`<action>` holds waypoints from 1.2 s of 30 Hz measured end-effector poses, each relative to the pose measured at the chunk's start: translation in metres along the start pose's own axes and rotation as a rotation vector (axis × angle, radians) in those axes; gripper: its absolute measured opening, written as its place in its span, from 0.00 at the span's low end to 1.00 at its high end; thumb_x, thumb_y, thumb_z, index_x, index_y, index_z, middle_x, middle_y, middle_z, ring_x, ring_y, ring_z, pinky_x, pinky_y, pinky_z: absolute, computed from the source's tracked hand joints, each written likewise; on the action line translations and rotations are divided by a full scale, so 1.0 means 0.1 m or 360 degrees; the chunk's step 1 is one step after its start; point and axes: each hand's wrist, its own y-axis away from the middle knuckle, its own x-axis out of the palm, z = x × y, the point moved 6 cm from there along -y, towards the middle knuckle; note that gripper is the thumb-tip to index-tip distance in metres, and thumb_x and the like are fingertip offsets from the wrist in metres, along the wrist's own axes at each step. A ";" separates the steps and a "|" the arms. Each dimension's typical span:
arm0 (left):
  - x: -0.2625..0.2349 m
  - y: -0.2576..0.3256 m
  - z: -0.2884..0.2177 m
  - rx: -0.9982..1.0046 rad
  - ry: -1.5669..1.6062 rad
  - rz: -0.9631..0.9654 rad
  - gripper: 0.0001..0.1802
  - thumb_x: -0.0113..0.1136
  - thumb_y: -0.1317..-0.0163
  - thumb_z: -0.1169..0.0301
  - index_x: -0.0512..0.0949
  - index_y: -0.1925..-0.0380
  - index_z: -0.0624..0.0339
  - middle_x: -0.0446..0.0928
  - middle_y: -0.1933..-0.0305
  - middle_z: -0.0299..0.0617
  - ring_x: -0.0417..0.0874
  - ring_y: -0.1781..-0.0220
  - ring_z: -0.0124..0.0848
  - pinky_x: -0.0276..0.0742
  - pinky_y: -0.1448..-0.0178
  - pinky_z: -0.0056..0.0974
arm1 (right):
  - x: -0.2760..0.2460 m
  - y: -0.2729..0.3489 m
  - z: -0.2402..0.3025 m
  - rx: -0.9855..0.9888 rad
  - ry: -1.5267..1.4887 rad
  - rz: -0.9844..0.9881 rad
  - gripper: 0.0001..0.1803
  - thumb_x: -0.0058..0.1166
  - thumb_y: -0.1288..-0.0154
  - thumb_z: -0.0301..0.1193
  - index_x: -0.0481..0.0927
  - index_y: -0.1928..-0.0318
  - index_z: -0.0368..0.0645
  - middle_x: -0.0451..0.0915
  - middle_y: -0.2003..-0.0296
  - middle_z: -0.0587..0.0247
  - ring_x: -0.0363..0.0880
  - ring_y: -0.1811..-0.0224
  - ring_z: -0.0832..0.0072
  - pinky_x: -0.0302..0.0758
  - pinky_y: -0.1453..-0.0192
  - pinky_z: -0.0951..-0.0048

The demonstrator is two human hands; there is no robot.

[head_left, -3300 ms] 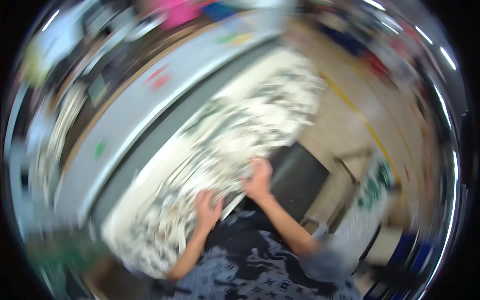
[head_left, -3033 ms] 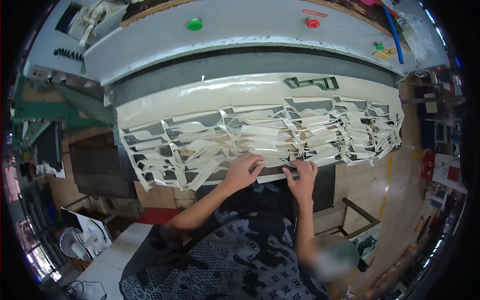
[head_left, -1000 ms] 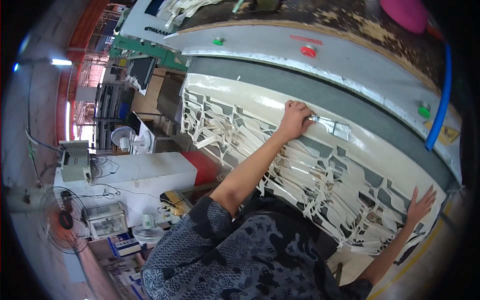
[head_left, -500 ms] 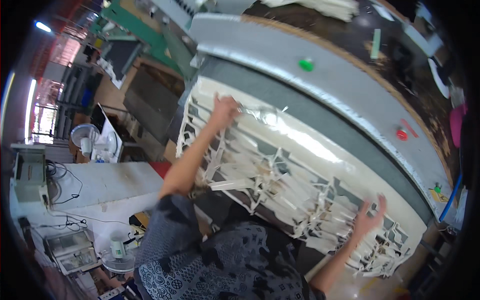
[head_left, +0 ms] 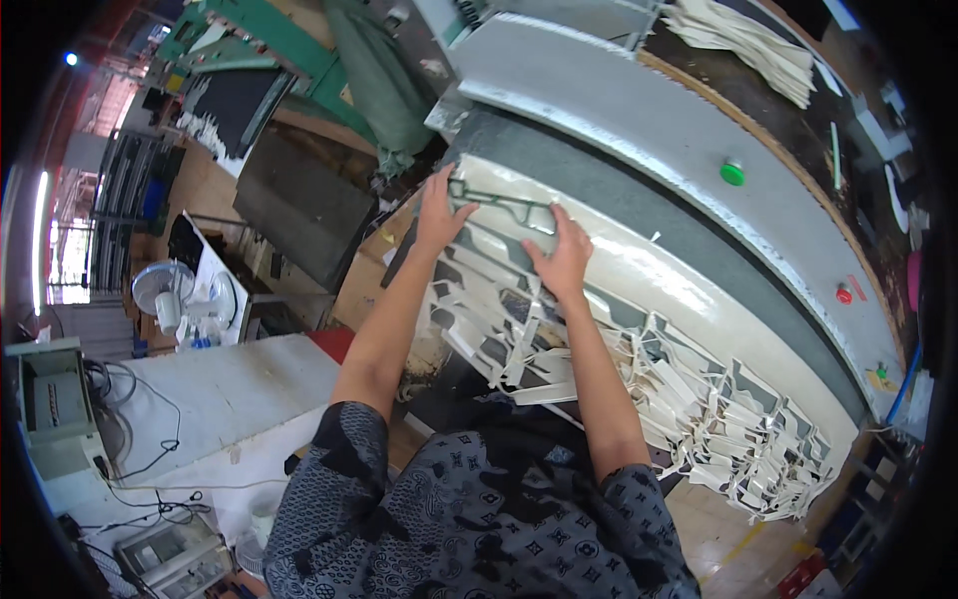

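Note:
A cream sheet [head_left: 664, 272] lies across the grey bed, its near part cut into a ragged lattice of strips and holes. On the sheet's far left end rests a narrow, dark green cutting die [head_left: 502, 203], an open outline. My left hand [head_left: 435, 214] has its thumb and fingers about the die's left end. At the other end is my right hand [head_left: 565, 256], its fingertips touching or very near the die, thumb spread away from the fingers. Whether the right fingertips press on it I cannot tell.
Beyond the sheet runs a grey machine beam [head_left: 619, 105] with a green button [head_left: 732, 174] and a red button [head_left: 844, 294]. Cream scraps [head_left: 743, 45] lie on the dark surface behind it. To the left are a dark board [head_left: 299, 205] and a fan [head_left: 165, 290].
My right hand has come from the sheet's right end to the left end, near my left hand. The die, a shiny blur by my left hand before, now lies flat and shows green.

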 end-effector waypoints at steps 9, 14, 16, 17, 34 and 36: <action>-0.08 -0.06 0.43 0.0043 0.0342 0.0050 0.35 0.86 0.54 0.65 0.83 0.42 0.52 0.83 0.42 0.46 0.81 0.36 0.50 0.73 0.31 0.50 | 0.19 0.08 -0.13 -0.0001 0.0193 -0.0169 0.38 0.79 0.45 0.41 0.80 0.34 0.47 0.83 0.40 0.52 0.77 0.34 0.51 0.64 0.25 0.51; -0.05 -0.02 0.42 0.0125 0.0376 0.0081 0.33 0.85 0.55 0.66 0.86 0.44 0.50 0.83 0.42 0.40 0.79 0.37 0.47 0.71 0.31 0.50 | 0.09 0.11 -0.12 0.0036 0.0183 -0.0117 0.39 0.83 0.50 0.31 0.81 0.36 0.43 0.84 0.41 0.50 0.77 0.35 0.49 0.73 0.29 0.55; -0.04 -0.09 0.41 0.0122 0.0410 0.0121 0.33 0.85 0.55 0.66 0.86 0.44 0.49 0.83 0.42 0.39 0.78 0.37 0.47 0.70 0.32 0.49 | 0.07 0.10 -0.12 0.0086 0.0170 -0.0161 0.39 0.83 0.51 0.30 0.81 0.36 0.42 0.84 0.41 0.50 0.77 0.33 0.50 0.73 0.28 0.55; -0.02 -0.04 0.40 0.0128 0.0397 0.0070 0.37 0.86 0.56 0.66 0.85 0.41 0.50 0.83 0.41 0.40 0.79 0.39 0.46 0.69 0.32 0.49 | 0.06 0.14 -0.15 0.0117 0.0176 -0.0137 0.39 0.83 0.51 0.29 0.81 0.36 0.42 0.83 0.40 0.49 0.77 0.33 0.51 0.74 0.27 0.55; -1.02 0.07 -0.46 -0.0449 0.1703 0.1543 0.10 0.65 0.26 0.74 0.85 0.49 0.68 0.89 0.56 0.40 0.87 0.59 0.28 0.82 0.50 0.35 | 0.36 0.74 2.48 -0.0851 0.0659 -0.0350 0.24 0.83 0.51 0.44 0.91 0.52 0.62 0.81 0.54 0.80 0.80 0.48 0.74 0.61 0.24 0.43; -1.04 -0.33 -0.56 0.0052 0.0520 0.1427 0.12 0.67 0.30 0.76 0.85 0.48 0.64 0.87 0.60 0.44 0.88 0.60 0.44 0.83 0.49 0.44 | 0.18 0.72 2.10 -0.0717 0.0399 -0.0476 0.32 0.85 0.55 0.54 0.88 0.52 0.56 0.80 0.48 0.64 0.78 0.42 0.64 0.65 0.27 0.46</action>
